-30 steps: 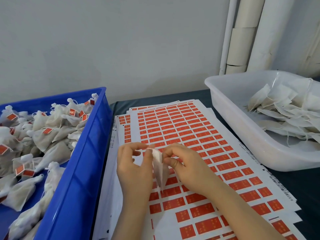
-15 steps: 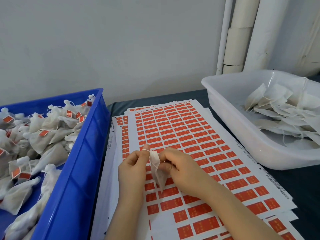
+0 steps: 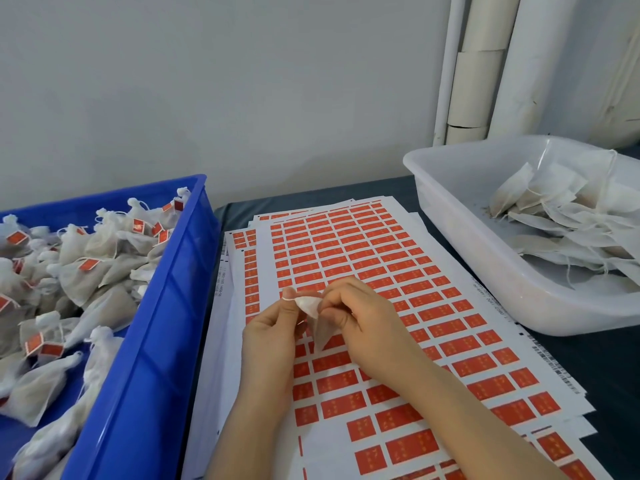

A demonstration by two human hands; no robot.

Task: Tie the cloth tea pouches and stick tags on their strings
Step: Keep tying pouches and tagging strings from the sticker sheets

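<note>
A small white cloth tea pouch [image 3: 317, 322] hangs between both hands above the sticker sheets [image 3: 398, 271]. My left hand [image 3: 273, 327] pinches its gathered top, with a loop of white string around the thumb tip. My right hand [image 3: 363, 320] grips the pouch's neck from the right, fingers curled. The sheets carry rows of orange-red rectangular tags and lie in a stack on the dark table.
A blue crate [image 3: 152, 341] at the left holds several tied pouches with orange tags. A white tub [image 3: 460, 244] at the right holds several flat, untied pouches with loose strings. White pipes [image 3: 478, 64] stand against the grey wall behind the tub.
The left thumb has risen with the string looped around its tip. The pouch top is drawn tighter and tipped toward the left hand, and the right fingers have shifted on the neck.
</note>
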